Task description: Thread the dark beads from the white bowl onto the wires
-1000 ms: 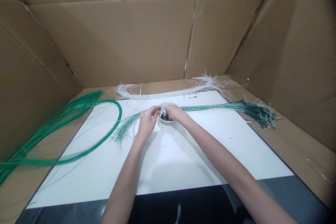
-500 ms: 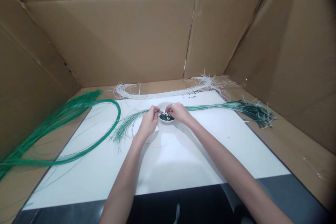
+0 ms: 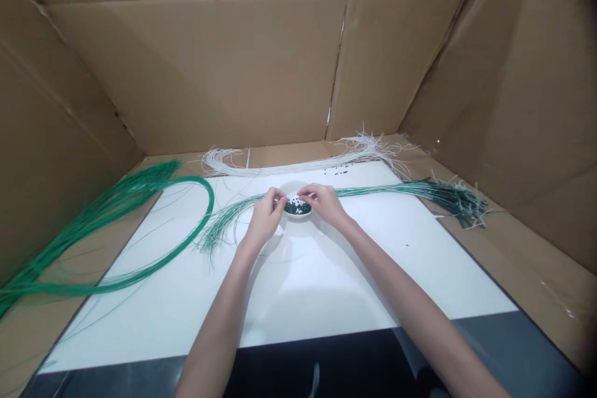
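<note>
Small dark beads (image 3: 297,208), lying in a white bowl (image 3: 298,217) on the desk (image 3: 298,305), between both hands. Probably light, hard and quick to roll; best taken singly, by the sides, with fingertips. Also green strands (image 3: 373,189), behind the bowl: thin, likely springy, best pinched near an end. For the left hand (image 3: 265,214): wrist low, fingers curled inward at the bowl, grip pinched together. For the right hand (image 3: 326,204): palm down, angled inward, grip likewise together; contents of either too small to tell.
</note>
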